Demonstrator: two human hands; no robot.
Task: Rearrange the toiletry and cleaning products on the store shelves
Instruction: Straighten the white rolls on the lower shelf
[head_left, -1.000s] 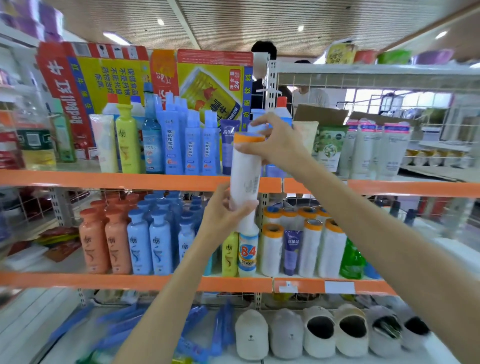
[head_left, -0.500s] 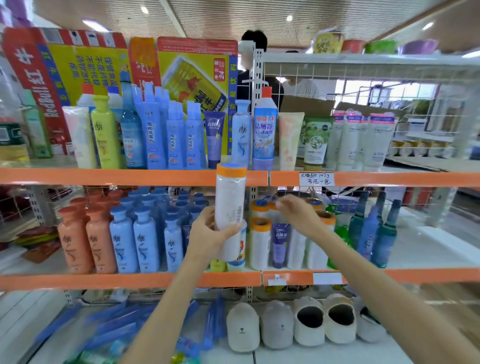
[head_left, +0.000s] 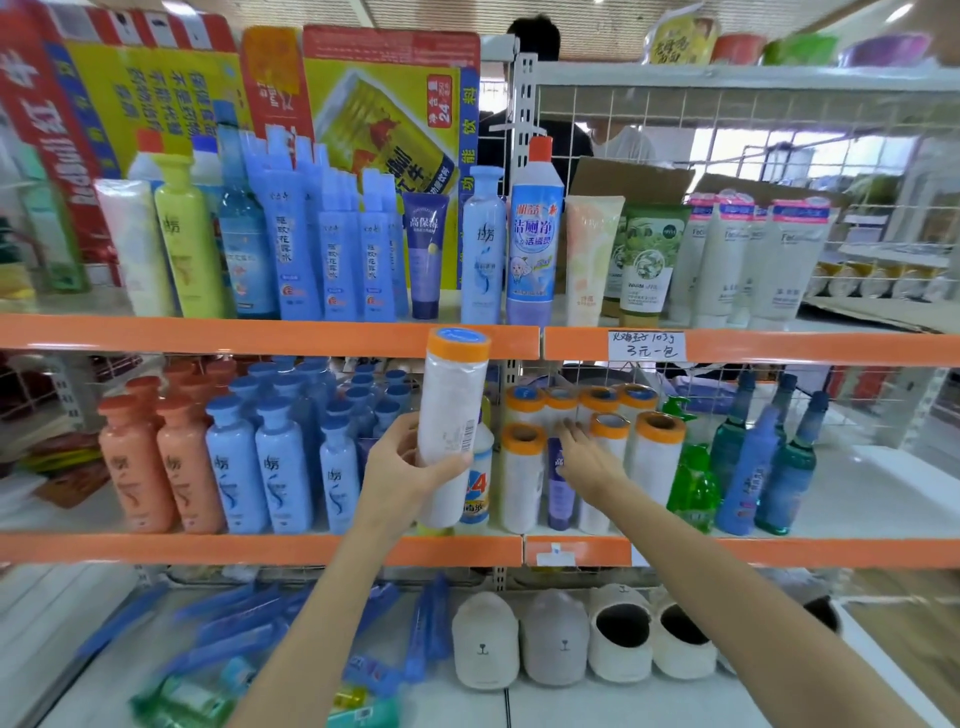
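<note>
Left hand (head_left: 410, 467) has a clenched grip on the orange-capped white roll (head_left: 451, 426), held upright w/ its long axis vertical, in front of the middle shelf (head_left: 260, 550). Right hand (head_left: 587, 457) is released, fingers spread, reaching into the matching rolls (head_left: 658, 467) just right of it, so prob clearing a slot there.

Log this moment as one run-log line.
left hand: holds orange-capped roll upright | right hand: open, reaching among shelved rolls | middle shelf
</note>
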